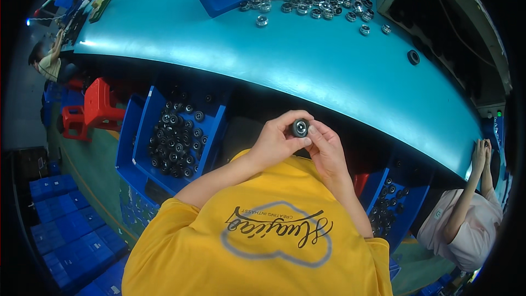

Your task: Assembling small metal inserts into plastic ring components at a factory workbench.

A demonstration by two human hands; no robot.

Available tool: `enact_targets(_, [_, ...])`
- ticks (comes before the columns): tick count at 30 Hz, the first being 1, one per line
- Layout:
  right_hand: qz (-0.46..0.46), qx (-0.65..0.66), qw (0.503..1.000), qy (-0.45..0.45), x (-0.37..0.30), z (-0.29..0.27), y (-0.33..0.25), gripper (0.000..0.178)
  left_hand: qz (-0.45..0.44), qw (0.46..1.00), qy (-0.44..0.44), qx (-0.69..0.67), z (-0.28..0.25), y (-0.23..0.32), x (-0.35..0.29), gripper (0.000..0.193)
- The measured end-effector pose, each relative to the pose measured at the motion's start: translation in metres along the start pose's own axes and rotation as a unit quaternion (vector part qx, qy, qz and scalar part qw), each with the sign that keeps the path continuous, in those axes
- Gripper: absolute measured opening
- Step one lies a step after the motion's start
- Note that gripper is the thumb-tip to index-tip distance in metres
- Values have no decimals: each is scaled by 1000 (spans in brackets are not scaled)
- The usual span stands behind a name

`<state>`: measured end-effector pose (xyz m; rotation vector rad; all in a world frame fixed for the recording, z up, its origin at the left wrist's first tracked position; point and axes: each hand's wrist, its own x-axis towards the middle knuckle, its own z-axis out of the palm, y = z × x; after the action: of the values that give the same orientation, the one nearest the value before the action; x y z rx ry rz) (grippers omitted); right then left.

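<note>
Close in front of my chest, just off the table's near edge, I hold a small black wheel with a shiny silver hub (300,127). My left hand (275,141) grips it with the thumb below and the fingers curled over the top. On its right side, the thumb and fingertips of my right hand (327,148) pinch it. Both hands are closed on this one wheel, and its hub side shows between them. My fingers partly cover the wheel's rim.
Clear and silver wheel hubs (303,9) spill from a blue tray (211,5) onto the turquoise table (235,49). A black ring (413,57) lies farther right. Blue bins (143,156) of black wheels flank me. Red stools (99,104) stand left; a person (466,219) sits right.
</note>
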<state>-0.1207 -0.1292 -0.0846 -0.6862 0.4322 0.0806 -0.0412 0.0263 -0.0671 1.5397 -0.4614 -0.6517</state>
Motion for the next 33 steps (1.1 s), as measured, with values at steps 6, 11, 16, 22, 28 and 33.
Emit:
enact_targets(6, [-34,-26,999,12,-1,-5,-1,30,-86,978,-50,-182,-6,11,0,39])
enact_targets(11, [-70,-96,992,32,-5,-4,3,26,-117,976,-24,-179,-3,2,-1,32])
enact_targets(16, [-107,-157,980,63,-4,-2,8,24,-113,983,-2,-143,-1,0,0,30])
enact_targets(22, [-193,-293,934,67,-10,-1,9,26,-119,985,3,-122,2,-5,-3,29])
enact_targets(28, [-131,-207,967,76,-10,4,5,24,-137,966,-16,-217,-2,-9,-4,25])
enact_targets(33, [-118,-202,970,73,-10,4,5,27,-130,972,-39,-194,-7,-11,-4,33])
